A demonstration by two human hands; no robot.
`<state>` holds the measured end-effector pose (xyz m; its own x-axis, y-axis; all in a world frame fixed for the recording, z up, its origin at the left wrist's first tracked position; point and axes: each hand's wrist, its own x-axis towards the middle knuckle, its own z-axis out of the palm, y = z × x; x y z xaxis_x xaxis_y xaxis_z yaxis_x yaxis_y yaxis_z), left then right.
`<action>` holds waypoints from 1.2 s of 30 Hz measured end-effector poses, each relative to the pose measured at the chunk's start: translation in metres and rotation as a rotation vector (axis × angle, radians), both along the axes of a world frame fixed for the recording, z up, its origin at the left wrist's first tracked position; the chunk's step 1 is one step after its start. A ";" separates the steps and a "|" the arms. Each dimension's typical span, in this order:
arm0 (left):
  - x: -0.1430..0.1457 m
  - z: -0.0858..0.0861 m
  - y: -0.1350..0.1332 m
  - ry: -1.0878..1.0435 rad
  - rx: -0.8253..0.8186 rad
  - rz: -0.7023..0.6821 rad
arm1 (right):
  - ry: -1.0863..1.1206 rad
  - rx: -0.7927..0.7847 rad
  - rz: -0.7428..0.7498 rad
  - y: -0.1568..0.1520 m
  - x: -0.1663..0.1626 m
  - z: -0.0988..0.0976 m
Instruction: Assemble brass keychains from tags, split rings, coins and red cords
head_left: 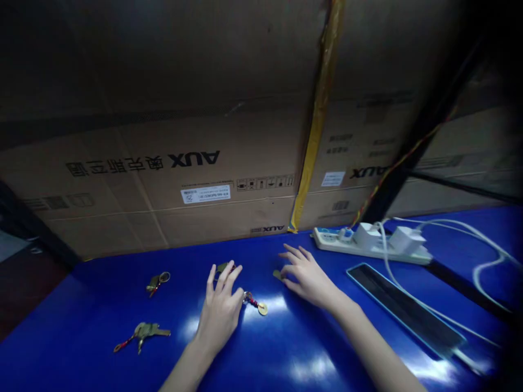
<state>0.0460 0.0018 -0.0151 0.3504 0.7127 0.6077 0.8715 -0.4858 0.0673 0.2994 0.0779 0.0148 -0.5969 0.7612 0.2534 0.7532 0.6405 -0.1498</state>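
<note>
My left hand (221,306) lies flat on the blue table (286,348), fingers stretched out over a small brass key (223,267) at their tips. A key ring with a red cord and a round brass tag (256,304) lies just right of its thumb. My right hand (304,273) rests flat with fingers spread, its fingertips touching another small brass key (277,274). Neither hand grips anything.
Two more key bunches lie to the left, one with a ring (157,281) and one with a red cord (142,332). A white power strip (368,243) with chargers and white cables sits at the back right, a dark phone (404,308) before it. Cardboard boxes (183,179) wall the back.
</note>
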 end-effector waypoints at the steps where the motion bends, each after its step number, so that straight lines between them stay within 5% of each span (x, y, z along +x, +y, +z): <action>1: 0.000 0.000 0.000 0.002 0.000 -0.003 | -0.006 0.004 0.005 -0.001 -0.001 0.000; 24: -0.001 0.000 0.001 0.016 -0.012 0.005 | -0.010 0.030 -0.028 0.005 0.011 0.001; 32: 0.002 0.004 -0.003 0.018 0.036 0.016 | 0.217 -0.073 0.182 -0.025 -0.041 0.003; 36: 0.003 0.003 -0.004 0.076 0.061 -0.002 | 0.291 -0.102 0.157 -0.035 -0.062 -0.006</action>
<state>0.0486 -0.0019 -0.0123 0.3988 0.6745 0.6213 0.8719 -0.4887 -0.0290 0.2372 0.0426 0.0085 -0.6228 0.6956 0.3583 0.5624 0.7163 -0.4130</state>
